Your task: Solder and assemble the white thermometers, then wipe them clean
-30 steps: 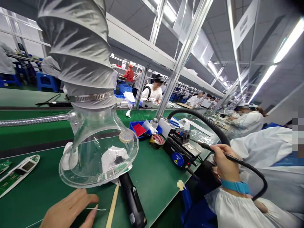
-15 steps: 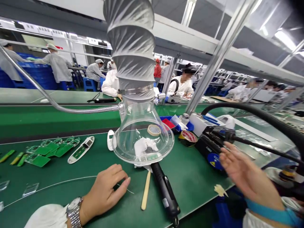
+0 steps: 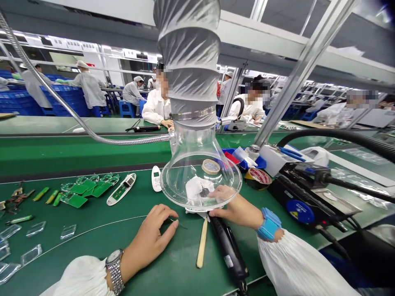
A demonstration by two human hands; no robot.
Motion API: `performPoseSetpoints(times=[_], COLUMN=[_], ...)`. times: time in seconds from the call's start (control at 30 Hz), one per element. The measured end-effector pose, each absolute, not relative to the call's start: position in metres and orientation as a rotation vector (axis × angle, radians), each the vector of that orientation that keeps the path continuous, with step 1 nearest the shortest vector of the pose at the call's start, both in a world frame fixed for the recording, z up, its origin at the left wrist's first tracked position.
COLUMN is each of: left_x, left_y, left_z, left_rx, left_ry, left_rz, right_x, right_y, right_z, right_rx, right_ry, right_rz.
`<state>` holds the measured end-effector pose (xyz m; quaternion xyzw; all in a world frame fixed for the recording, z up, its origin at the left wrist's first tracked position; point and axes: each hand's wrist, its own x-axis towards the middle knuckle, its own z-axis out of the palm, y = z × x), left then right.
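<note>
My left hand (image 3: 151,236) rests on the green bench with its fingers curled around a thin solder wire (image 3: 101,224). The wire's free end pokes out past the fingertips. My right hand (image 3: 230,207) reaches under the clear fume hood (image 3: 173,193), its thumb apart from the fingers, which show through the plastic beside a crumpled white piece (image 3: 194,187). Whether they touch it I cannot tell. Below the thumb lies a black electric screwdriver (image 3: 228,250), its upper end hidden. A flat yellowish stick (image 3: 202,246) lies left of it.
Green circuit boards (image 3: 74,199) and a white casing with a board inside (image 3: 121,189) lie left. A white shell (image 3: 156,179) stands by the hood. Right are a tape roll (image 3: 258,177) and a black device (image 3: 293,201). A grey duct (image 3: 191,74) hangs overhead. Co-workers sit opposite.
My right hand has moved left from beside the black device to under the hood. The view has shifted left. My left hand keeps its place with the wire.
</note>
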<state>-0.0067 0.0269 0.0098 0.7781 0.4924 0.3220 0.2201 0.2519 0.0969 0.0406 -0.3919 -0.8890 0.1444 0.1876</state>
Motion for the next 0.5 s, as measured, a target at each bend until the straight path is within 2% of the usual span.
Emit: performPoseSetpoints(times=[0.17, 0.33, 0.5], left_x=[-0.003, 0.020, 0.023], left_y=[0.020, 0.002, -0.009], left_z=[0.014, 0.021, 0.019], left_rx=[1.980, 1.204, 0.688], left_ry=[1.253, 0.853, 0.786], left_rz=[1.023, 0.924, 1.075], right_x=[0.231, 0.184, 0.152], right_y=[0.064, 0.019, -0.001], right_z=[0.044, 0.031, 0.011], right_rx=[-1.122, -1.265, -1.246], right_ry=[-2.274, -2.037, -2.102], right_rz=[0.396, 0.456, 0.260])
